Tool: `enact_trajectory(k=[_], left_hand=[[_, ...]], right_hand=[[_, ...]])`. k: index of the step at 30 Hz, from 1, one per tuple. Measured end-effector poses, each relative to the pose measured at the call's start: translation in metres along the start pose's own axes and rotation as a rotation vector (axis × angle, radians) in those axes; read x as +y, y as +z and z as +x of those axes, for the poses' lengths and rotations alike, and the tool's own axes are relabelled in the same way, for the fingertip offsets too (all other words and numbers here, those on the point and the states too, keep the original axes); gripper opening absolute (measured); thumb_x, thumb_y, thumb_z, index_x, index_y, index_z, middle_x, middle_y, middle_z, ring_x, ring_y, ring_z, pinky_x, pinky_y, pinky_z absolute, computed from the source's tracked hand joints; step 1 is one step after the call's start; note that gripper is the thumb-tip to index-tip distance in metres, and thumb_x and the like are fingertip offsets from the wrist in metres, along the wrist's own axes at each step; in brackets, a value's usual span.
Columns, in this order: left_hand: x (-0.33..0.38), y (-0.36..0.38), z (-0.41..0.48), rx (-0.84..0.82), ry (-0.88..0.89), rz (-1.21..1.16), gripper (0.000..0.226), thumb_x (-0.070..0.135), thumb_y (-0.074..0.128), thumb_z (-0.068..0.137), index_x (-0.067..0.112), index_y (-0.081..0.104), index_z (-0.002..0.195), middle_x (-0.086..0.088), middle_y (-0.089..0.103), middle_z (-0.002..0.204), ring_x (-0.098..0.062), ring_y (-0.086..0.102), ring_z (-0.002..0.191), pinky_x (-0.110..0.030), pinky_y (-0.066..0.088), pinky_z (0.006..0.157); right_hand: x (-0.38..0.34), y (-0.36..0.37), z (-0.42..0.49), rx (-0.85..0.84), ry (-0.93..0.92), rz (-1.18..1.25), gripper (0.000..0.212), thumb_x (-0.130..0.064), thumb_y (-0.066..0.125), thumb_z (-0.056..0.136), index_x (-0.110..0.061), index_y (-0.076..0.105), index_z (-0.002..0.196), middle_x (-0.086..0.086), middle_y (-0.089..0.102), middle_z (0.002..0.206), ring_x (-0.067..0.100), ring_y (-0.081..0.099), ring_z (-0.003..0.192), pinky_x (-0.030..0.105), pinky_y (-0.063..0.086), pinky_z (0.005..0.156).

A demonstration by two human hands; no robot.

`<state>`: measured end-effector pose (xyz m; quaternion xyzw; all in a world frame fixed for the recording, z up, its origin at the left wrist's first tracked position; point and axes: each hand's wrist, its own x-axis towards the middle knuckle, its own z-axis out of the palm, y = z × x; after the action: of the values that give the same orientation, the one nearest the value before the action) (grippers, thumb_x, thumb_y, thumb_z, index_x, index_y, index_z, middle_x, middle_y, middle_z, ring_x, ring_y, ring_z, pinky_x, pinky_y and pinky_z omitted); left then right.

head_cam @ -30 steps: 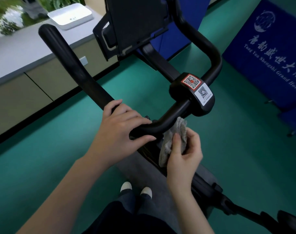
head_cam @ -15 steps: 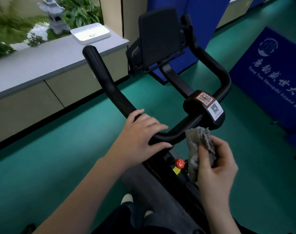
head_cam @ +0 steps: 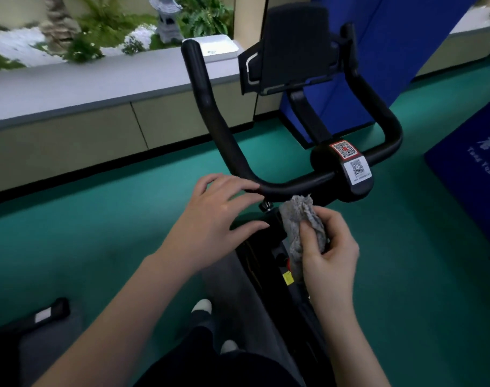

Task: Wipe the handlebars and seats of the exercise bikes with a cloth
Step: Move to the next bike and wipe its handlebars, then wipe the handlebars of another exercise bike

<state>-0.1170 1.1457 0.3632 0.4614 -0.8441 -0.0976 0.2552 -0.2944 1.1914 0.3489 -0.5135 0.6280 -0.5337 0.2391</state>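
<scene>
Right hand (head_cam: 331,254): cloth (head_cam: 295,215), perhaps against handlebar (head_cam: 220,129)

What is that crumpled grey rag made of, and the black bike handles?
The rag looks like soft fabric, maybe microfibre: matte grey, wrinkled into folds in the right hand. The handlebar looks like matte black rubber or foam over a rigid tube, probably metal; its surface barely shines.

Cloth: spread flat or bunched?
Bunched. The cloth is crumpled in folds, pinched between thumb and fingers of the right hand.
</scene>
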Motion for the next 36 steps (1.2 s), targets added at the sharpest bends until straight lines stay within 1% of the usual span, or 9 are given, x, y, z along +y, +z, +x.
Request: enact_trajectory(k=[2,6,10,13,17,20,29,33,36], left_hand=[[0.006,-0.001,-0.023,0.013,-0.07,0.028,0.044,0.051,0.053,0.085,0.019,0.068,0.11,0.005,0.062,0.12,-0.017,0.057,0.11,-0.039,0.034,0.099],[0.012,0.0,-0.077,0.007,-0.27,0.102,0.041,0.046,0.062,0.085,0.015,0.067,0.111,0.001,0.064,0.115,-0.022,0.06,0.106,-0.04,0.042,0.092],[0.014,-0.006,-0.135,-0.03,-0.507,0.159,0.044,0.048,0.058,0.085,0.016,0.065,0.114,0.003,0.065,0.111,-0.02,0.06,0.104,-0.036,0.041,0.088],[0.014,-0.013,-0.181,-0.016,-0.689,0.193,0.042,0.046,0.063,0.084,0.016,0.066,0.113,0.001,0.066,0.109,-0.022,0.061,0.102,-0.038,0.044,0.089],[0.011,-0.028,-0.242,0.015,-0.909,0.226,0.045,0.045,0.066,0.082,0.014,0.065,0.115,-0.002,0.067,0.109,-0.025,0.063,0.101,-0.039,0.047,0.09],[0.011,-0.04,-0.286,0.053,-1.06,0.23,0.05,0.046,0.065,0.083,0.014,0.063,0.12,-0.003,0.066,0.115,-0.025,0.061,0.108,-0.039,0.046,0.093],[0.024,-0.072,-0.418,0.125,-1.307,0.264,0.059,0.057,0.053,0.086,0.02,0.051,0.132,0.005,0.054,0.131,-0.015,0.048,0.123,-0.029,0.033,0.103],[0.035,-0.093,-0.492,0.194,-1.411,0.273,0.059,0.059,0.051,0.086,0.023,0.05,0.133,0.009,0.049,0.135,-0.013,0.044,0.125,-0.031,0.032,0.103],[0.043,-0.11,-0.546,0.265,-1.489,0.263,0.058,0.057,0.053,0.085,0.022,0.052,0.131,0.007,0.051,0.133,-0.014,0.045,0.124,-0.033,0.032,0.103]], right_hand=[[0.001,0.0,-0.007,-0.08,-0.018,0.028,0.02,-0.003,0.06,0.087,-0.021,0.063,0.095,-0.011,0.066,0.084,0.001,0.061,0.08,0.015,0.046,0.073],[-0.002,0.012,-0.022,-0.314,-0.077,0.057,0.024,-0.001,0.059,0.087,-0.024,0.061,0.092,-0.016,0.065,0.082,-0.003,0.06,0.079,0.007,0.042,0.071],[-0.009,0.032,-0.041,-0.553,-0.176,0.039,0.026,0.001,0.06,0.086,-0.024,0.059,0.093,-0.018,0.063,0.085,-0.009,0.058,0.081,0.002,0.039,0.07],[-0.015,0.048,-0.058,-0.69,-0.235,0.046,0.03,0.001,0.06,0.085,-0.027,0.058,0.091,-0.019,0.062,0.084,-0.009,0.057,0.08,0.001,0.038,0.069],[-0.024,0.07,-0.08,-0.837,-0.282,0.022,0.028,0.0,0.062,0.084,-0.027,0.059,0.091,-0.014,0.063,0.085,-0.002,0.057,0.079,0.007,0.04,0.07],[-0.035,0.087,-0.098,-0.923,-0.308,0.03,0.029,0.001,0.062,0.083,-0.027,0.059,0.09,-0.015,0.063,0.084,-0.003,0.056,0.078,0.002,0.038,0.07],[-0.085,0.145,-0.205,-1.164,-0.411,0.037,0.033,0.006,0.062,0.081,-0.026,0.058,0.085,-0.016,0.062,0.077,-0.002,0.054,0.071,0.0,0.036,0.064],[-0.119,0.166,-0.273,-1.29,-0.394,0.119,0.038,0.009,0.058,0.083,-0.028,0.056,0.08,-0.003,0.063,0.075,-0.013,0.053,0.056,-0.002,0.035,0.049],[-0.137,0.182,-0.321,-1.377,-0.391,0.138,0.034,0.008,0.056,0.085,-0.026,0.059,0.08,0.002,0.062,0.069,-0.008,0.053,0.049,0.002,0.035,0.045]])
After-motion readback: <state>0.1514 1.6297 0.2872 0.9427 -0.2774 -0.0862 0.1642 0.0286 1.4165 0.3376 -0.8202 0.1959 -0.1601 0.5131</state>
